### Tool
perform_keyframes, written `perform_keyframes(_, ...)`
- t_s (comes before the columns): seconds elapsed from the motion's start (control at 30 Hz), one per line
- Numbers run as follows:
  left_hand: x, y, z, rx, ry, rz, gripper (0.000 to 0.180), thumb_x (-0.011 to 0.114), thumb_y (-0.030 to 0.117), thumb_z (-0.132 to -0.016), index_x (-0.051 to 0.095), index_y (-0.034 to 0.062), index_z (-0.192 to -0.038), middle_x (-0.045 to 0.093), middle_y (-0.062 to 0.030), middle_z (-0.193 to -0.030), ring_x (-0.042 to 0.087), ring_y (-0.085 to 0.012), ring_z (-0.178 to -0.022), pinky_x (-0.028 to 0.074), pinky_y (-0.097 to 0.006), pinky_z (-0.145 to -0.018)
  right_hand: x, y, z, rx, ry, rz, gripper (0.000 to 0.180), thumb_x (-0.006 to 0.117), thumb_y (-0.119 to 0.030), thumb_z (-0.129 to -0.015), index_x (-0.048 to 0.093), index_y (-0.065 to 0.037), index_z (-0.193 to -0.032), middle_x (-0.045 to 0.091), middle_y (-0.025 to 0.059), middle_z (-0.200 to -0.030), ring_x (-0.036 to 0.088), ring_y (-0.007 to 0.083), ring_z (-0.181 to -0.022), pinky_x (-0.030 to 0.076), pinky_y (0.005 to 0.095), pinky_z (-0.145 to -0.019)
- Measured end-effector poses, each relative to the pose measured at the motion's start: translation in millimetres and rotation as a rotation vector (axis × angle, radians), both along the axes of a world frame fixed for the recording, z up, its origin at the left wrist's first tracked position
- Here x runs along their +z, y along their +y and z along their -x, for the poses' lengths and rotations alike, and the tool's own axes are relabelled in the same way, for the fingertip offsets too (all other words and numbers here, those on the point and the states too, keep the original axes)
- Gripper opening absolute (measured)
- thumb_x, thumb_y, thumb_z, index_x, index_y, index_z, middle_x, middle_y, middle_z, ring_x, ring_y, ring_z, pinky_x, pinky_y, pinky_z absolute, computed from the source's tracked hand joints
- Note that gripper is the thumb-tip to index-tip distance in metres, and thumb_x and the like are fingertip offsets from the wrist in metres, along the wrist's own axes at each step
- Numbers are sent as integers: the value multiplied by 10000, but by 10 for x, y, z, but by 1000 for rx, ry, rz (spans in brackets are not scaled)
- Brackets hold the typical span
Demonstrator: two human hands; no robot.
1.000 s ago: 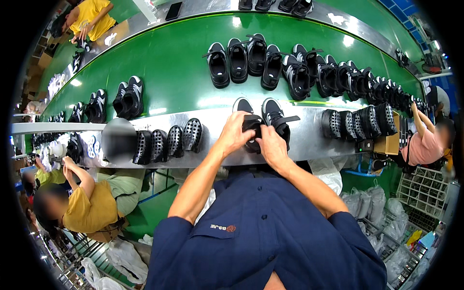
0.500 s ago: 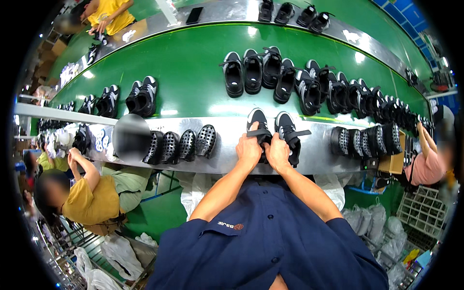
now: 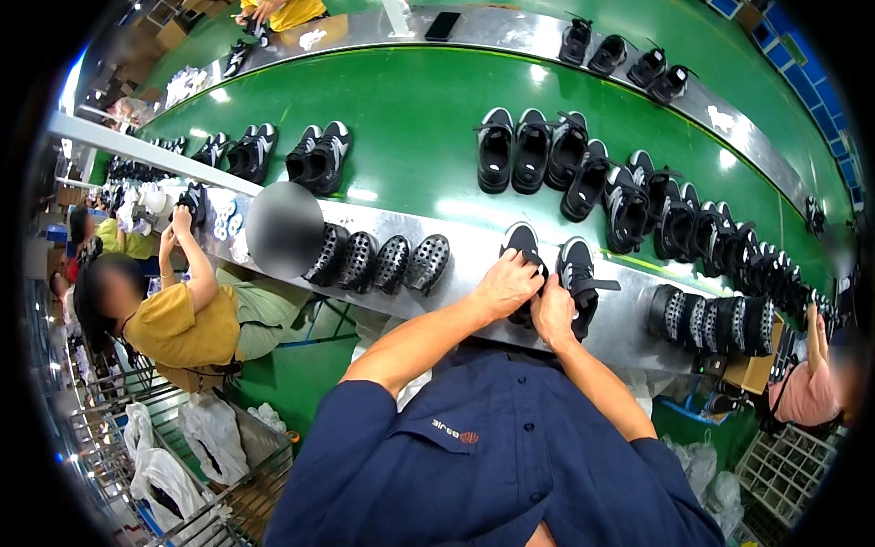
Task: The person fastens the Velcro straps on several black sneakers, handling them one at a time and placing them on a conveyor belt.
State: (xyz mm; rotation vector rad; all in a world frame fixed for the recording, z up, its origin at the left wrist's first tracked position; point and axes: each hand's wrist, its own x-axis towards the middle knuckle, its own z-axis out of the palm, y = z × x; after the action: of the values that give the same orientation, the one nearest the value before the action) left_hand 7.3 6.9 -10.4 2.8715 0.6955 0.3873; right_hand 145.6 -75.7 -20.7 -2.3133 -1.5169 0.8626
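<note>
Toe pointing away, a black-and-grey sneaker (image 3: pixel 521 236) rests on the metal bench in front of me. My left hand (image 3: pixel 509 283) is closed at its upper, around the strap, with the fingers bent over it. Beside it, my right hand (image 3: pixel 552 314) grips the same shoe near its opening. The two hands hide most of the opening and heel. Just to the right stands a matching sneaker (image 3: pixel 576 264), its dark strap sticking out sideways; my right hand is close to its left edge.
Black perforated shoe-shaped forms (image 3: pixel 428 264) line the bench at left; more forms (image 3: pixel 667 312) stand at right. Beyond, many sneakers (image 3: pixel 495 150) sit on a green surface (image 3: pixel 410 118). A co-worker in mustard (image 3: pixel 187 319) sits at left, another in pink (image 3: pixel 807 392) at right.
The view has shifted, so the scene sits further right and tilted. My left hand has moved from the shoe's side onto the top, over the strap. My right hand stays by the opening.
</note>
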Motion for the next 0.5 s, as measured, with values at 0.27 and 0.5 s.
perform_keyframes(0.27, 149, -355, 179, 111, -307, 151, 315, 686, 97, -812, 661, 43, -1121, 653, -118, -1095, 650, -312, -996, 518, -429, -850, -105, -3, 9, -12, 57, -65, 273, 624, -166, -917, 549, 67, -1039, 702, 322, -863, 705, 509, -864, 560, 572, -777)
perform_keyframes(0.5, -26, -914, 295, 323, -123, 326, 510, 720, 89, -829, 551, 1, -1301, 654, -154, -1155, 614, -355, -1117, 508, -479, -889, 518, -498, -456, -179, 288, -32, 259, 672, -217, -918, 642, 7, -1045, 706, 240, -834, 693, 452, -808, 546, 502, -758)
